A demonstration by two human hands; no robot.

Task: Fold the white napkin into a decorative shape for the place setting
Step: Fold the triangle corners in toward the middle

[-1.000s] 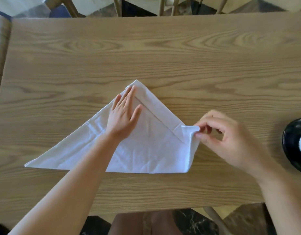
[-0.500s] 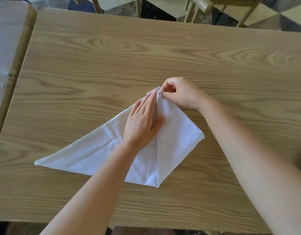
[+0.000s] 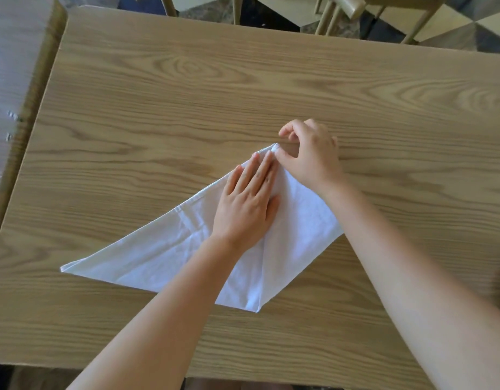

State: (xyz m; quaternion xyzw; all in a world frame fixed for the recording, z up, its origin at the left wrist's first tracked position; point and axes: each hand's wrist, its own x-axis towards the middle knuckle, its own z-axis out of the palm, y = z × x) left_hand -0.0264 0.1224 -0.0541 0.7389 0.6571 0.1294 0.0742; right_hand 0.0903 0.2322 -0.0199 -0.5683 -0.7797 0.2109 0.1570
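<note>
The white napkin (image 3: 164,249) lies flat on the wooden table (image 3: 187,108), folded into a triangle whose right corner is turned up to the top point, leaving a long tail to the left. My left hand (image 3: 247,204) rests palm-down along the middle of the cloth, fingers together and pointing at the top corner. My right hand (image 3: 308,156) sits at that top corner, thumb and forefinger pinching the folded-over tip. Both forearms cover part of the napkin's lower half.
A second wooden tabletop (image 3: 15,66) butts up on the left with a narrow gap. Chair legs (image 3: 324,15) and a checkered floor show beyond the far edge. The near table edge runs along the bottom.
My right hand carried the napkin's right corner up and over to the top point and now pinches it there. My left hand stayed flat on the cloth. The view shifted left, dropping the black dish.
</note>
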